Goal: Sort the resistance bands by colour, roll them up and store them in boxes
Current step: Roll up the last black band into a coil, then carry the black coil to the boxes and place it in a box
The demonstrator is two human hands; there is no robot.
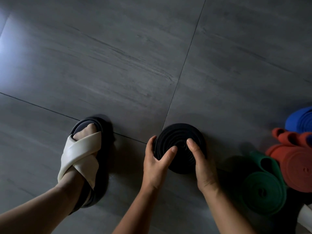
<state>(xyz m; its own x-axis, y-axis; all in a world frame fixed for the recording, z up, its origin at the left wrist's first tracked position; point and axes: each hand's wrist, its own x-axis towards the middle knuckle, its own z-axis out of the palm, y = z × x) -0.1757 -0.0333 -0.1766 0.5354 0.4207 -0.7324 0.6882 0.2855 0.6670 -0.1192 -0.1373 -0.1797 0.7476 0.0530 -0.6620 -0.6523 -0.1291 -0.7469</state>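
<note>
A black resistance band (179, 137), rolled into a flat coil, lies on the grey floor in the lower middle. My left hand (156, 163) grips its left edge, thumb on top and fingers curled round the rim. My right hand (201, 164) holds the right side, with the thumb pressing near the coil's centre. At the right edge lie a rolled green band (263, 191), rolled red bands (297, 164) and a blue band (300, 120), partly cut off by the frame.
My left foot in a white cross-strap sandal (81, 157) stands on the floor (118, 65) left of the coil. A pale object (306, 215) shows at the bottom right corner. Dark grey tiles stretch ahead.
</note>
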